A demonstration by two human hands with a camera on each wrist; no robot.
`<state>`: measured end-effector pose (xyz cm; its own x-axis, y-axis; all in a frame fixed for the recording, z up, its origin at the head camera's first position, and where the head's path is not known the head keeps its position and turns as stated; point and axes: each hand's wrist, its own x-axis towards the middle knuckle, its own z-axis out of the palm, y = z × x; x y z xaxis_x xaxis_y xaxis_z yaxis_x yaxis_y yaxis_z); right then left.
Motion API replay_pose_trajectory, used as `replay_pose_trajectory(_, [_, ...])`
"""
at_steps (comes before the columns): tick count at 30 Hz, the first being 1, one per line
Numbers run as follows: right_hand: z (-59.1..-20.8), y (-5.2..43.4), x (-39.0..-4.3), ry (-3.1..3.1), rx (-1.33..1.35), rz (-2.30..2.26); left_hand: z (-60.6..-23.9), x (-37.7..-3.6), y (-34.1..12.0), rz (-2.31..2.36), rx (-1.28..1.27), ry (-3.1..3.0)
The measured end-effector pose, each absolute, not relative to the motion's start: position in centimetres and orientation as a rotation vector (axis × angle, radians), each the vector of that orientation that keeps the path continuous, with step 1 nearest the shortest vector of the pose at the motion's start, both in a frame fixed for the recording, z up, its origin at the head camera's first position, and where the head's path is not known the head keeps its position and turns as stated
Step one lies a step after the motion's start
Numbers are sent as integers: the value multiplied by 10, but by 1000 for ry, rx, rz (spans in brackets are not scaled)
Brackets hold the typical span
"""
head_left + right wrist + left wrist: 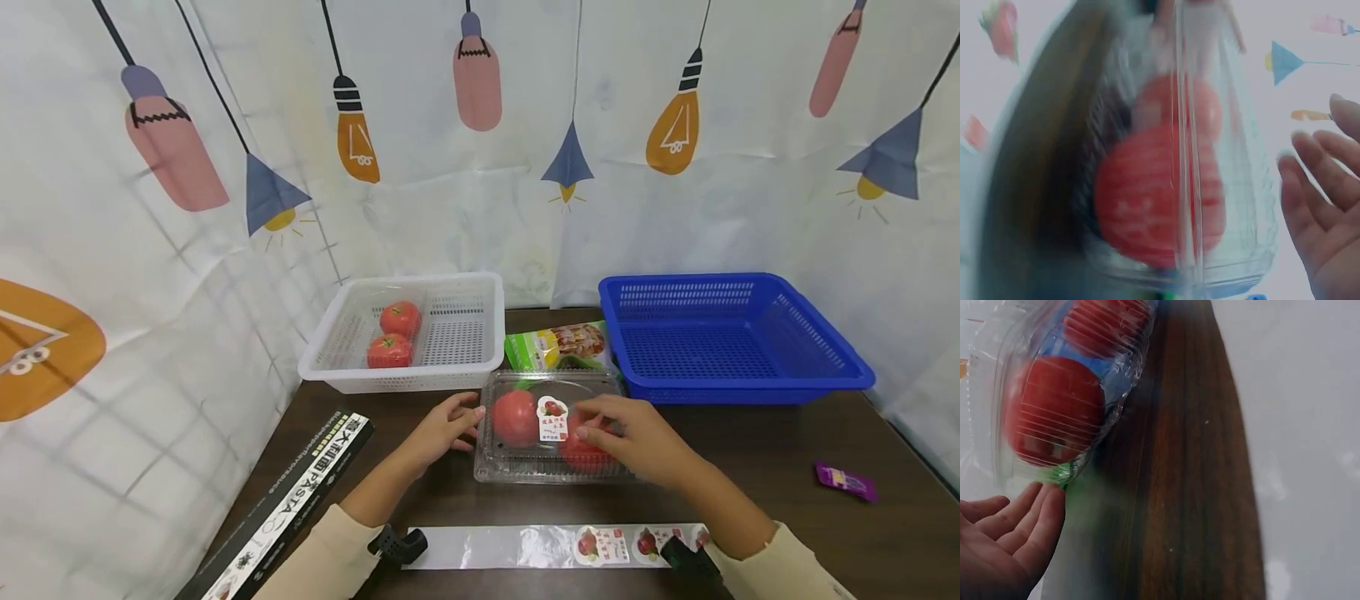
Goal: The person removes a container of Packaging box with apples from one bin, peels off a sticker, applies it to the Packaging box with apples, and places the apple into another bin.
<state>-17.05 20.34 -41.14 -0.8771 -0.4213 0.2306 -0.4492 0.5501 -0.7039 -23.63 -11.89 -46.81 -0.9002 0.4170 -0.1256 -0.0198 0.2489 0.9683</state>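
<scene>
A clear plastic clamshell box (517, 473) with its lid down lies in front of me and contains two tomatoes (515, 418). On the lid's middle sits a white label with a red fruit picture (553, 419). My left hand (444, 429) is at the box's left end, its fingers extended with the tips right at the wall, as the left wrist view also shows (1016, 537). Over the right part of the lid is my right hand (637, 437), partly hiding the second tomato; its fingers look loosely bent and grip nothing in the right wrist view.
A strip of labels (465, 548) lies along the front. Behind stand a white basket (420, 379) with two more packed tomatoes, a green food packet (555, 344) and a blue basket (735, 389). A long black pasta box (285, 508) lies left, a purple wrapper (846, 482) right.
</scene>
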Motion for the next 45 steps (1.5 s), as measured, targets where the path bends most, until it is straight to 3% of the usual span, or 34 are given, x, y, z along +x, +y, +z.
replay_pose_trajectory(7, [-420,218,-135,-2665,1078,1956,-477,-247,-114,1710,339,2156])
replay_pose_trajectory(14, [-438,253,-130,-2762,1451,2060,-480,-253,-107,1808,330,2028])
replay_pose_trajectory(23, [-462,270,-126,-2775,1237,2226,-481,-256,-105,1960,277,1809])
replay_pose_trajectory(37, [-458,269,-128,-2718,1119,2355,-468,-242,-119,1675,440,2007])
replay_pose_trajectory(45, [-454,261,-138,-2847,763,2197,-467,-232,-117,1567,447,2000])
